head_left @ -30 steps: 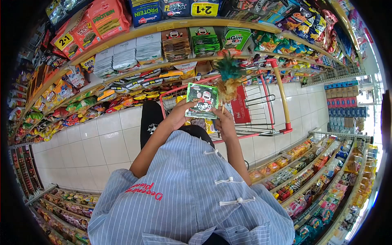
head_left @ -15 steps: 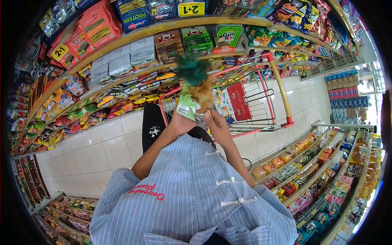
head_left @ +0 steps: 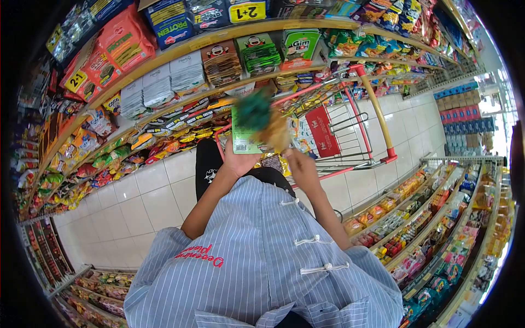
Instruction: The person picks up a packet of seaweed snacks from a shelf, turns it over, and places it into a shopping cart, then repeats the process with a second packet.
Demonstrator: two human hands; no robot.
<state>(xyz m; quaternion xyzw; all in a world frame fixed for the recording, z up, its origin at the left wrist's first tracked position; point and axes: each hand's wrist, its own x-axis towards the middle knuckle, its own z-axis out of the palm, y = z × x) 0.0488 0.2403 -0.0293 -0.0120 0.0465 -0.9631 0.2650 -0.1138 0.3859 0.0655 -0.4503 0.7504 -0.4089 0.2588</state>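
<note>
Bright, even light; glare blown out at far right. Feather duster point(head_left: 257, 115) motion-blurred. Heavy fisheye bends the shelves point(head_left: 246, 29), corners vignetted to black.

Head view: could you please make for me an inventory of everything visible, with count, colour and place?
Packet: one, light green, centre
Feather duster: one, teal and tan, blurred, partly in front of packet
Shopping cart: one, red and yellow, right of centre
Sign: one, red, on the cart
Front shelves: several, tan edges, top
Snack packs: too many to count, mixed colours, on shelves
White packet stacks: three, upper left
Side rack: one, pale, lower right
Floor tiles: many, off-white, below shelves
Shirt: one, blue striped, bottom centre
Trousers: one pair, black, below packet
Left hand: one, bare, holding packet
Right hand: one, bare, holding duster
</note>
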